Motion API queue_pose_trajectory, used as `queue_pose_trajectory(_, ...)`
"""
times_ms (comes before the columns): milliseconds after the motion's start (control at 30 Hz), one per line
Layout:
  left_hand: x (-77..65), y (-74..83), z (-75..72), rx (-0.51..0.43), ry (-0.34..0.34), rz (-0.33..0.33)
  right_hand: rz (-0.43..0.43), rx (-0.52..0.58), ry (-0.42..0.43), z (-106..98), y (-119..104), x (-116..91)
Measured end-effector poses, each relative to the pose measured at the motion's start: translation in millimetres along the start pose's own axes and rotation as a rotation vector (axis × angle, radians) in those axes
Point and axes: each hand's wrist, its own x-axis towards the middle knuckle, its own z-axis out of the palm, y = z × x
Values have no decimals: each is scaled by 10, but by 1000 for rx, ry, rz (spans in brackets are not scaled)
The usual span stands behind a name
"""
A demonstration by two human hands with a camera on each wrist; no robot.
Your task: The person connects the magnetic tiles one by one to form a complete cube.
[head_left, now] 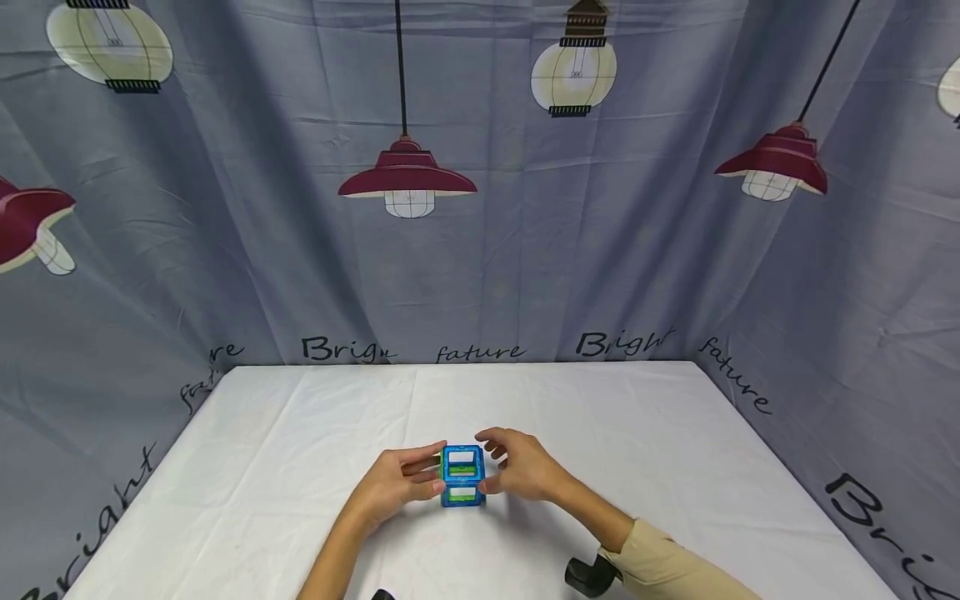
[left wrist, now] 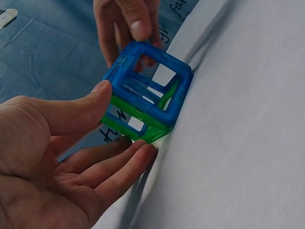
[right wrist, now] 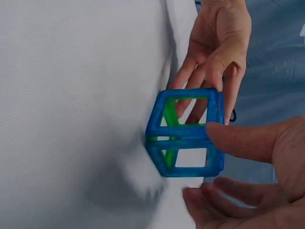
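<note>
A small cube of magnetic tiles (head_left: 462, 482), with blue and green see-through frames and hollow middles, sits on the white table between the two hands. The left hand (head_left: 401, 482) holds its left side: in the left wrist view the thumb lies at a blue upper edge and the fingertips reach the green side panel (left wrist: 143, 117). From the right, the right hand (head_left: 522, 465) touches the cube; its thumb (right wrist: 243, 142) rests on a blue edge in the right wrist view. The other right fingers are bent loosely, apart from the panels.
White cloth (head_left: 337, 417) covers the table. Behind and at both sides hangs a grey-blue curtain (head_left: 480, 275) printed with lamps and lettering. A black device (head_left: 590, 577) sits by the right sleeve's cuff, and a dark object (head_left: 382, 594) shows at the bottom edge.
</note>
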Motion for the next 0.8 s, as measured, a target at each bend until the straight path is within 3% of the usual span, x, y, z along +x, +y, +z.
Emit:
queue_pose_trajectory(167,0,-11,8,-52,-2,-45,105,71,-66,40,95,-18)
queue_pose_trajectory(300,6,-4,16,-78,-8,-72,129,109,-105,112,168,-20)
queue_pose_trajectory(600,62,16,24,-63,-4,-87,128,122,-73,128,191,-14)
queue_pose_trajectory(800,210,15,64,-79,6,-71,169,115,-22,70,251,19)
